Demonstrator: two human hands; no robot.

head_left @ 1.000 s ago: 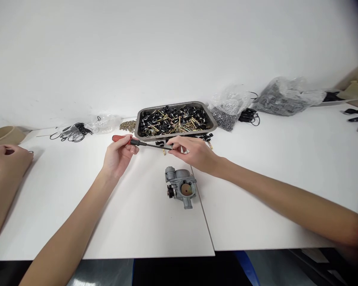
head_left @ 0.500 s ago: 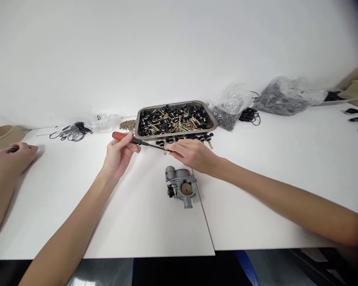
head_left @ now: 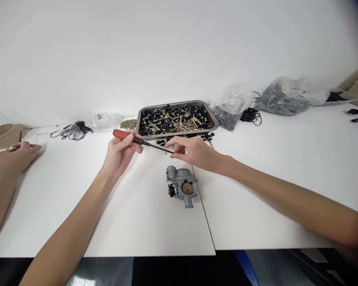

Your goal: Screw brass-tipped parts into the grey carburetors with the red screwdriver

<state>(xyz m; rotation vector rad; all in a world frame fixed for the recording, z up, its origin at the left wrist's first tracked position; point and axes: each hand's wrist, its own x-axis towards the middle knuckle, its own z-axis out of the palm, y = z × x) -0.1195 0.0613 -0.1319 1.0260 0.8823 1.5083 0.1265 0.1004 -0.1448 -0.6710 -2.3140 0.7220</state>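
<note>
While your left hand (head_left: 121, 154) grips the red-handled screwdriver (head_left: 128, 136), your right hand (head_left: 195, 153) pinches its tip (anything held there is too small to tell); the carburetor (head_left: 181, 186) sits on the worktop (head_left: 143, 214) just nearer you than that hand, the parts tray (head_left: 139, 121) beyond both.

Metal tray (head_left: 138, 119) of fittings; clear parts bag (head_left: 286, 99) beyond.

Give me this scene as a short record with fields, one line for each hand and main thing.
Left hand: grips red-handled screwdriver, shaft pointing right
Right hand: fingertips at the screwdriver tip; grip unclear
Carburetor: on white table, near both hands, untouched
Metal tray: holds small black and brass parts
Co-worker's hand: far left, on table
</note>
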